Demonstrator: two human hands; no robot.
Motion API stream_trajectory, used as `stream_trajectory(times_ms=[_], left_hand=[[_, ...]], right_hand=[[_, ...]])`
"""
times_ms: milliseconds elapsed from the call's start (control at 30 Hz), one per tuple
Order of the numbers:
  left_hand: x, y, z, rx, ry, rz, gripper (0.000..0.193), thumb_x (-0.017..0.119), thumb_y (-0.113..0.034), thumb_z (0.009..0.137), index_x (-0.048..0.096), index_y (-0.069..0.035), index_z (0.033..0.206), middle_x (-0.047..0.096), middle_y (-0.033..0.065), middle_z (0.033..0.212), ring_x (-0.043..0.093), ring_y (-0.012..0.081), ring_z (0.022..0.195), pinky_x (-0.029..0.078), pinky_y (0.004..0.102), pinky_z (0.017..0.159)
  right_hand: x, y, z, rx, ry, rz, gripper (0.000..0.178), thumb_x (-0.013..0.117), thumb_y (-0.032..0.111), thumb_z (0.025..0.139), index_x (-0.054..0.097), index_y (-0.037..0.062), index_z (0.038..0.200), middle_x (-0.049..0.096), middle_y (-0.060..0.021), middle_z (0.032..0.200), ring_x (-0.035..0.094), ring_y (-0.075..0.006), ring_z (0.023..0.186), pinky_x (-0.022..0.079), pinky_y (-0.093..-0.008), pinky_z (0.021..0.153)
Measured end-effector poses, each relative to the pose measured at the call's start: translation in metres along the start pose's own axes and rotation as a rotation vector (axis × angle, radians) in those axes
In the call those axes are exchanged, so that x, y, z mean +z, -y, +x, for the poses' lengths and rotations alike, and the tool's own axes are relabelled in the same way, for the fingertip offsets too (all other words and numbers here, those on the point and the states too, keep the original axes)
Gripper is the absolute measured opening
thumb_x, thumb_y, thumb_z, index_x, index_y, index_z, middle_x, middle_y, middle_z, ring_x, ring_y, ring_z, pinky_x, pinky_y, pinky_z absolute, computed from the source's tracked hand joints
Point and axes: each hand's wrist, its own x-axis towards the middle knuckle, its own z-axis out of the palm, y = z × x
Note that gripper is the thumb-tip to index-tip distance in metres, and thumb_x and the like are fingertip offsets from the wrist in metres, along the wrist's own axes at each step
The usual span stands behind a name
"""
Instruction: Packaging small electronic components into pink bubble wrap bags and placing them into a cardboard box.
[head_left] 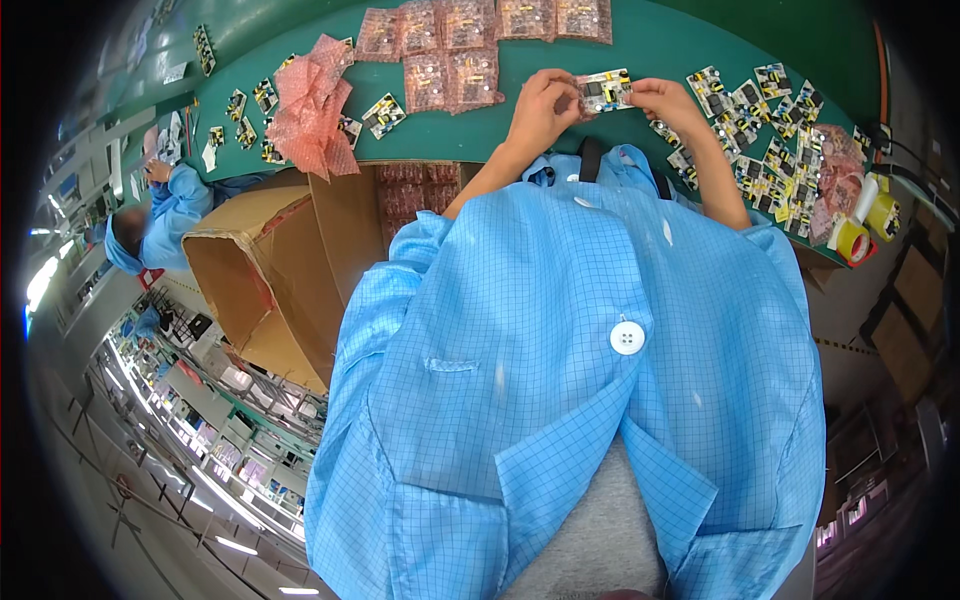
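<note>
Between my two hands, over the green table, is a circuit board (606, 92) with black, yellow and white parts on it. My left hand (547, 105) pinches its left end with closed fingers. At the other end, my right hand (668, 102) grips the right edge between thumb and fingers. Just beyond the board lie circuit boards wrapped in pink bubble wrap (473, 78), set in rows. To the left of my left hand rests a single bare circuit board (383, 116). A heap of loose bare boards (738, 118) spreads to the right of my right hand.
A pile of pink bubble-wrap bags (314, 105) sits on the green table (560, 60), with loose boards around it. Below the edge stands an open cardboard box (330, 225) holding pink-wrapped items. Tape rolls (853, 241) are at the right corner. A co-worker in blue (170, 215) works far left.
</note>
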Motion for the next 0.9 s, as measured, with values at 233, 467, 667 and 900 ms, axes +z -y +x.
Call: stream_trajectory(times_ms=[233,467,667,900], left_hand=[[-0.003,0.003,-0.001,0.009,0.007,0.053,0.012,0.072,-0.007,0.075,0.066,-0.003,0.085,0.059,0.0117,0.112,0.056,0.0294,0.105,0.048,0.0375,0.086],[0.005,0.002,0.003,-0.033,-0.028,-0.005,0.013,0.072,-0.007,0.074,0.066,-0.003,0.085,0.059,0.0120,0.112,0.057,0.0292,0.104,0.048,0.0381,0.085],[0.002,-0.005,0.003,0.002,-0.017,0.003,0.014,0.073,-0.008,0.073,0.068,-0.004,0.085,0.059,0.0114,0.112,0.056,0.0295,0.104,0.047,0.0393,0.087],[-0.007,-0.004,0.005,0.047,-0.064,0.140,0.013,0.076,-0.015,0.071,0.071,-0.013,0.082,0.058,0.0088,0.120,0.049,0.0302,0.115,0.036,0.0431,0.095]], right_hand=[[0.017,0.004,-0.019,-0.066,-0.044,-0.026,0.033,0.077,0.020,0.078,0.067,0.0020,0.104,0.071,-0.0042,0.090,0.062,-0.0080,0.078,0.046,-0.0217,0.067],[0.018,-0.017,-0.014,-0.201,-0.017,-0.033,0.033,0.077,0.020,0.078,0.067,0.0021,0.105,0.071,-0.0064,0.093,0.064,-0.0112,0.084,0.048,-0.0235,0.071],[0.027,-0.008,-0.018,0.035,-0.157,0.051,0.030,0.077,0.018,0.078,0.068,0.0000,0.101,0.070,-0.0060,0.089,0.064,-0.0123,0.081,0.050,-0.0253,0.071],[0.028,-0.008,-0.020,0.120,-0.079,0.135,0.023,0.074,0.025,0.082,0.070,0.0080,0.096,0.065,0.0041,0.078,0.052,-0.0043,0.066,0.037,-0.0205,0.056]])
